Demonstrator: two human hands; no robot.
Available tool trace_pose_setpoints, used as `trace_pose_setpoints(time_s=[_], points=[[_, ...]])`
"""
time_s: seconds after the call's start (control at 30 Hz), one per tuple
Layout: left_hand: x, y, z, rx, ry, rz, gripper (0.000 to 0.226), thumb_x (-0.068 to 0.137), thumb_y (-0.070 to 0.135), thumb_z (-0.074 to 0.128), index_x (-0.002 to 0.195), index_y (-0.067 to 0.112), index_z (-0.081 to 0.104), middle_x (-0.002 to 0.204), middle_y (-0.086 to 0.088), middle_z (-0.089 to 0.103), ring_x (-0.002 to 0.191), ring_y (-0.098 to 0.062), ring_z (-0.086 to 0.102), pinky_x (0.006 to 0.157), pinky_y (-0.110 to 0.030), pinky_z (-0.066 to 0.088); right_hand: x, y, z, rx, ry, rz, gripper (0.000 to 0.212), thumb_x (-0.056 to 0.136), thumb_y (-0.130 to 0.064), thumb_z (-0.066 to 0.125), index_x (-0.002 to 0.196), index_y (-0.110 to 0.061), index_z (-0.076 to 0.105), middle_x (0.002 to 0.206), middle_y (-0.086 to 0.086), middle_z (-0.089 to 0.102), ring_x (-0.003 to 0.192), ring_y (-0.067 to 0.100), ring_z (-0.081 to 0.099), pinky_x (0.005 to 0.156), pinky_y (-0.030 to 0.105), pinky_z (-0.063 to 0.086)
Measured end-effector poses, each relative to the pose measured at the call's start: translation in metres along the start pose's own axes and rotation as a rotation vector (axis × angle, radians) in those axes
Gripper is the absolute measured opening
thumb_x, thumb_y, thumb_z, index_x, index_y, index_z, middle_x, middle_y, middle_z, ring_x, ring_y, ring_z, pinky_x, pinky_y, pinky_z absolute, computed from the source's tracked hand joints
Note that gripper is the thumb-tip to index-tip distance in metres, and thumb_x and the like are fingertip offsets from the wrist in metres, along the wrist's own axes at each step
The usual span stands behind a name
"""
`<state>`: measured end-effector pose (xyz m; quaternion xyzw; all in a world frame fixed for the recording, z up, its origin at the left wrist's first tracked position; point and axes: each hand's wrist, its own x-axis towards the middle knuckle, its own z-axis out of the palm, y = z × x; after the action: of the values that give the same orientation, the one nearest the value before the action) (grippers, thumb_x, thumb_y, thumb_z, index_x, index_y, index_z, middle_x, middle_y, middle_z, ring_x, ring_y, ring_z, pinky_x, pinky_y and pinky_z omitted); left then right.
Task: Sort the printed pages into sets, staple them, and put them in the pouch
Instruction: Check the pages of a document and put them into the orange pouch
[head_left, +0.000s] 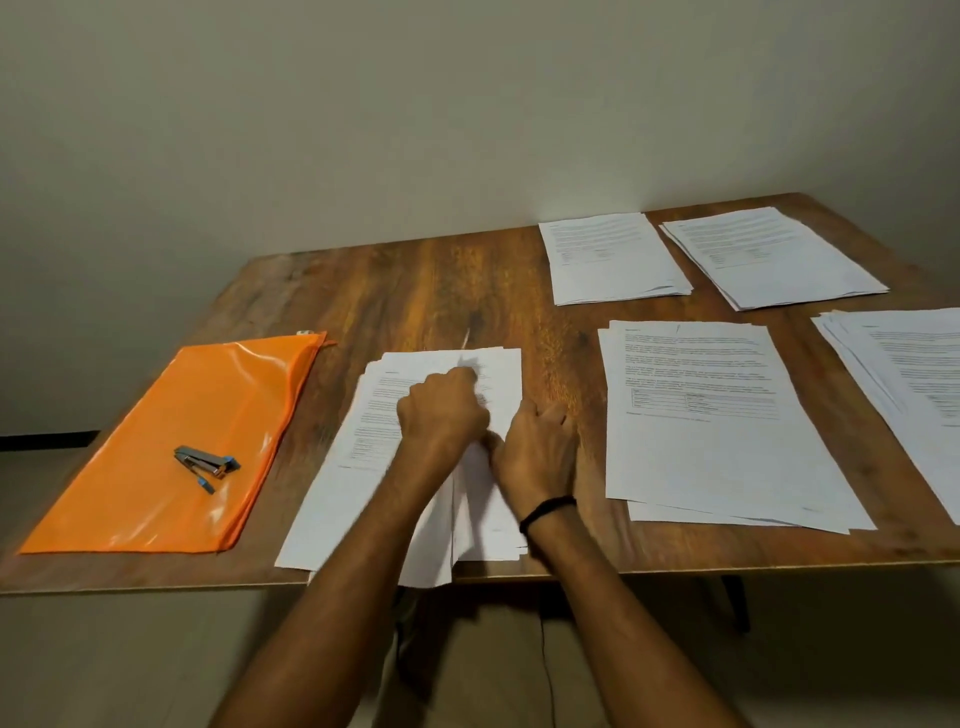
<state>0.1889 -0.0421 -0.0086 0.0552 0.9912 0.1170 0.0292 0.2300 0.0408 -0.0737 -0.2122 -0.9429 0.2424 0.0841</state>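
Head view: left hand (441, 413) pinches thin white pages (363, 467).

on the wooden table (415, 291) an orange pouch (208, 395) lies flat at the left, with a stapler (207, 464) on it. the left hand (441, 410), fingers curled, grips sheets of the near middle stack (363, 467) - blurred. the right hand (537, 452) sits at that stack's right edge, its grip unclear. four more paper stacks lie to the right - two far (613, 260) (774, 257), two nearer (727, 452) (914, 379).

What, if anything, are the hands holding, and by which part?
Left hand seems to pinch a sheet of the stack near its far edge, though blurred; right hand rests there.
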Motion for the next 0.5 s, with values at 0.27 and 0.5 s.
trace_pose_setpoints(time_s=[0.27,0.5], points=[[0.022,-0.046,0.015,-0.554,0.161,-0.150,0.029,0.097,0.014,0.058,0.122,0.022,0.069,0.135,-0.008,0.062,0.104,-0.025,0.061,0.092,-0.038,0.051,-0.002,-0.006,0.004,0.037,0.013,0.011,0.057,0.091,-0.059,0.059,0.131,-0.018,0.053,0.134,0.007,0.055,0.118,0.023,0.052,0.102,0.035,0.043],[0.020,-0.056,0.038,-0.913,0.126,-0.096,0.025,0.098,0.008,0.053,0.105,0.026,0.071,0.127,0.000,0.064,0.100,-0.016,0.060,0.088,-0.030,0.055,0.000,-0.015,0.007,0.057,0.007,0.025,0.052,0.091,-0.050,0.064,0.131,-0.020,0.050,0.135,0.008,0.051,0.121,0.024,0.048,0.104,0.035,0.042]])
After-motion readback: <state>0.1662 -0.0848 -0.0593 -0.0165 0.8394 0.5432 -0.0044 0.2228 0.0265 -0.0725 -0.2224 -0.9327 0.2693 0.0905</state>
